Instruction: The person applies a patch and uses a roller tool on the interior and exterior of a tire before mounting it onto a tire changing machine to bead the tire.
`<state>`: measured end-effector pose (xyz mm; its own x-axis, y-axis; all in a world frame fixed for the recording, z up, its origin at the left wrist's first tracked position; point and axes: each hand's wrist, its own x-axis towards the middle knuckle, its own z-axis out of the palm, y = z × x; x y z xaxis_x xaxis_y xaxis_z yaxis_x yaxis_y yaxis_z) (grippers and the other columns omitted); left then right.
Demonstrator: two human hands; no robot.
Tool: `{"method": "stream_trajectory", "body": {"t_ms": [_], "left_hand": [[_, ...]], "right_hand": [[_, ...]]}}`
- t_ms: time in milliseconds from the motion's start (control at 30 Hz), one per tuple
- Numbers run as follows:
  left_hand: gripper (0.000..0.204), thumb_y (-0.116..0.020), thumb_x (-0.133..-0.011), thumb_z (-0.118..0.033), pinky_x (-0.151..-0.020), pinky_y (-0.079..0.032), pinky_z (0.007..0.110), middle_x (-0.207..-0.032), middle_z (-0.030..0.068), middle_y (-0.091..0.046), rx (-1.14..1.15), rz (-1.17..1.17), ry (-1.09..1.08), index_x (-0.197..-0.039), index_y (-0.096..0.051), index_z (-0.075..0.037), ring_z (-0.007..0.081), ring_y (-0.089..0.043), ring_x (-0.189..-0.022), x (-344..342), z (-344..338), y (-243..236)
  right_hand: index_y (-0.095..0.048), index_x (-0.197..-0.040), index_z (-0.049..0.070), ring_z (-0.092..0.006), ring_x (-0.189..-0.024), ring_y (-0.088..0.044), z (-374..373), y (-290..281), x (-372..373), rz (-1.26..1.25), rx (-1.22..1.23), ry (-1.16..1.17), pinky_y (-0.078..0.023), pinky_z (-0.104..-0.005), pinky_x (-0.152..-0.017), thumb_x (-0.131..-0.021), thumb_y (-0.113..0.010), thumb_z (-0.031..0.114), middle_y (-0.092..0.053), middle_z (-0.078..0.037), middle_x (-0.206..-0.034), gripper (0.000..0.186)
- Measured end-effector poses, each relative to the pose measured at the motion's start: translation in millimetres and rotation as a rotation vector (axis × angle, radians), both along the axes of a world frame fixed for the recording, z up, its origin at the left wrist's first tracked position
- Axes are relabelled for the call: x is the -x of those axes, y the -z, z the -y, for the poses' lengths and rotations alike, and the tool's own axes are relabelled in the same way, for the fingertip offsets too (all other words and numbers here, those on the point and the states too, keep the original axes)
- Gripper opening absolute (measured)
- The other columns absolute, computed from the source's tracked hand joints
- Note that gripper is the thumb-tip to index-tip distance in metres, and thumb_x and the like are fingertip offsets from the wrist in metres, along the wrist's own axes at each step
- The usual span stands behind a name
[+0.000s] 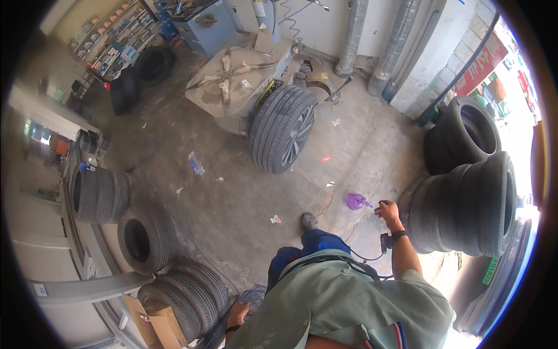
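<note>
My right hand point(387, 210) is at the right of centre, fingers loosely bent and apart, with nothing visible in it. A purple spray bottle point(357, 201) is just beside it in the view, lower down on the concrete floor point(226, 203). My left hand point(237, 315) is low at the bottom, fingers curled beside a stack of tyres point(183, 299); what it holds, if anything, I cannot make out. A tyre on an alloy wheel point(282, 128) stands upright against a dusty tyre machine point(224, 78) ahead of me.
Tyre stacks point(459, 203) stand at right, with more tyres point(503, 139) behind and at left point(145, 238). An open cardboard box point(154, 320) sits bottom left. A hose point(203, 262) crosses the floor near scraps of litter. Pipes point(351, 41), a blue cabinet point(195, 32) and shelves point(113, 41) line the back.
</note>
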<state>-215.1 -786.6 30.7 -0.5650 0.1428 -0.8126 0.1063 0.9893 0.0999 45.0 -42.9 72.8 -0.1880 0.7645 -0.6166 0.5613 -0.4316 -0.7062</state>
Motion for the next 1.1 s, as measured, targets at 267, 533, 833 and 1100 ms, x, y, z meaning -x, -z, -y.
{"method": "stream_trajectory", "body": {"t_ms": [267, 533, 833, 1100], "left_hand": [[0.042, -0.056, -0.092, -0.037, -0.092, -0.053, 0.051, -0.104, 0.0264, -0.073, -0.139, -0.165, 0.040, -0.098, -0.074, 0.001, 0.0452, -0.068, -0.104, 238.3, -216.7, -60.3], [0.043, -0.059, -0.088, -0.034, -0.096, -0.052, 0.052, -0.104, 0.0313, -0.071, 0.047, -0.059, 0.560, -0.096, -0.075, 0.005, 0.0480, -0.067, -0.106, 542.7, -250.8, 41.5], [0.042, -0.058, -0.095, -0.035, -0.097, -0.051, 0.050, -0.113, 0.0285, -0.071, -0.130, -0.139, 0.608, -0.107, -0.071, 0.003, 0.0449, -0.066, -0.113, 612.3, -510.0, -38.9], [0.039, -0.058, -0.101, -0.036, -0.096, -0.051, 0.047, -0.116, 0.0226, -0.068, -0.484, -0.185, 0.891, -0.115, -0.064, 0.000, 0.0393, -0.066, -0.110, 533.8, -741.0, -39.5]], "right_hand": [[-0.062, -0.127, -0.007, -0.0216, -0.077, -0.072, -43.0, -38.7, 106.9, 0.024, -0.082, 0.095, -0.056, -0.0326, -0.065, -0.098, -0.051, 0.016, -0.075, -0.016, -0.093, 0.038], [-0.066, -0.122, -0.007, -0.0217, -0.075, -0.072, 66.1, -28.2, 164.3, -0.050, 0.021, 0.468, -0.056, -0.0317, -0.063, -0.096, -0.057, 0.019, -0.075, -0.015, -0.095, 0.038], [-0.065, -0.122, -0.007, -0.0215, -0.075, -0.071, 113.6, -25.2, 179.7, 0.094, 0.128, 0.666, -0.056, -0.0308, -0.065, -0.097, -0.056, 0.019, -0.075, -0.016, -0.096, 0.037], [-0.070, -0.116, -0.005, -0.0188, -0.081, -0.073, 1.7, -9.9, 245.9, 0.100, 0.034, 0.543, -0.058, -0.0327, -0.073, -0.095, -0.057, 0.023, -0.077, -0.013, -0.094, 0.036]]}}
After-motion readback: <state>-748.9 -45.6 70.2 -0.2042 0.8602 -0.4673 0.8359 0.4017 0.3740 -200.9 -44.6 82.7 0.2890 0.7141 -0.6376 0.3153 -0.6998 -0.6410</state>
